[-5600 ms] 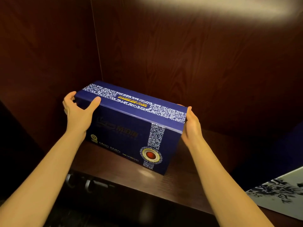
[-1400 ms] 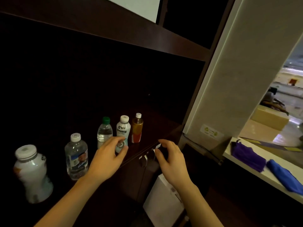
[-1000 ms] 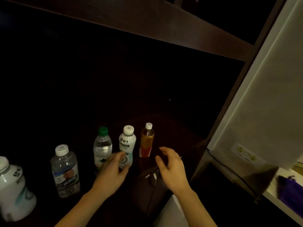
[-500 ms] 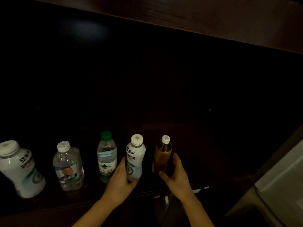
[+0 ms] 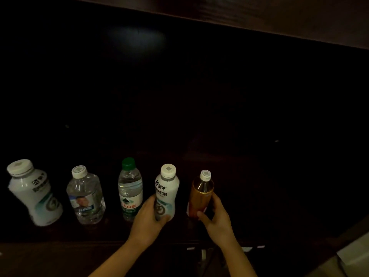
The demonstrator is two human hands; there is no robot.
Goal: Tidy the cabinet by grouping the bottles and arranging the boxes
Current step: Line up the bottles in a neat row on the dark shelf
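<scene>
Dark wood forms the cabinet shelf (image 5: 259, 196) on which we see five bottles standing upright in a row near the front edge. Both bare forearms reach up from the lower edge of the view. The left hand (image 5: 148, 217) curls around the lower body of the white milk-drink bottle (image 5: 167, 191), thumb on its front and fingers hidden behind it. The right hand (image 5: 216, 215) wraps the lower part of the amber tea bottle (image 5: 201, 193), thumb across its front low down, fingers along its right side; both grips are closed on their bottles. These two bottles stand close beside each other but apart. To the left we find a green-capped water bottle (image 5: 130, 188) of clear ribbed plastic, just beside the left hand, then a squat clear water bottle (image 5: 85, 198) with a white cap, and a broad white opaque bottle (image 5: 34, 193) (its label is too dim to read). The shelf's back lies in deep shadow.
</scene>
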